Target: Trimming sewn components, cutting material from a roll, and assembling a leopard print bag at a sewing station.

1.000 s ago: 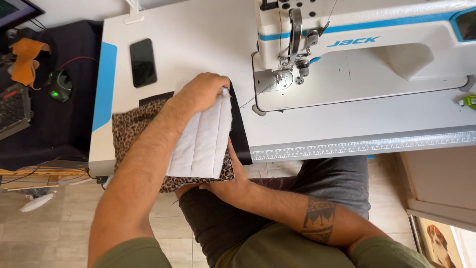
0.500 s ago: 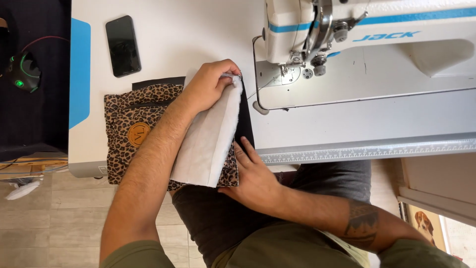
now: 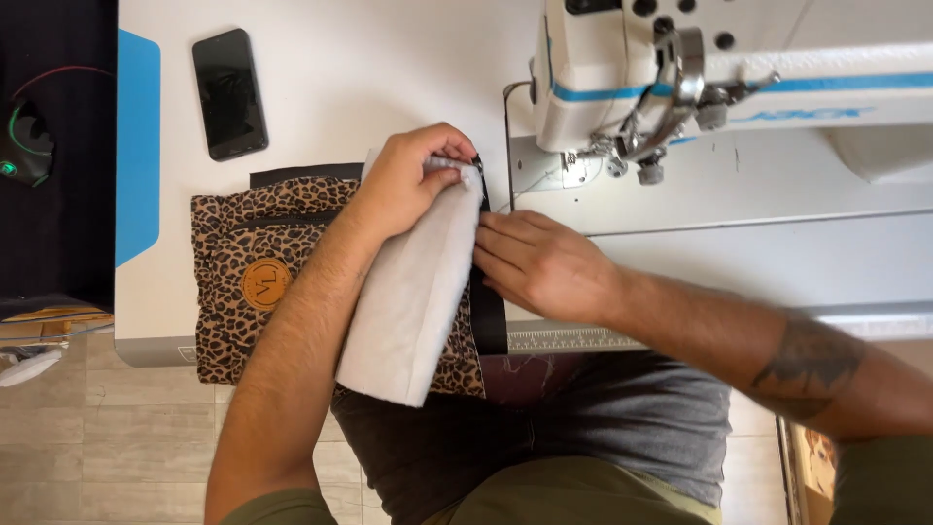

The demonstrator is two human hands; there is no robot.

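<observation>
The left hand [image 3: 413,185] pinches the top edge of the white padding [image 3: 413,292], folded over the leopard pouch [image 3: 253,282] at the table's front edge. The right hand [image 3: 539,264] lies flat, fingers together, pressing the black strip [image 3: 489,326] beside it. Best to keep the edges flush and taut. A round tan patch [image 3: 265,284] sits on the pouch's front.

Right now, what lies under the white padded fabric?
Under the white padded fabric lie a leopard-print bag and a black strip. The left hand pinches its top; the part beneath stays hidden.
</observation>
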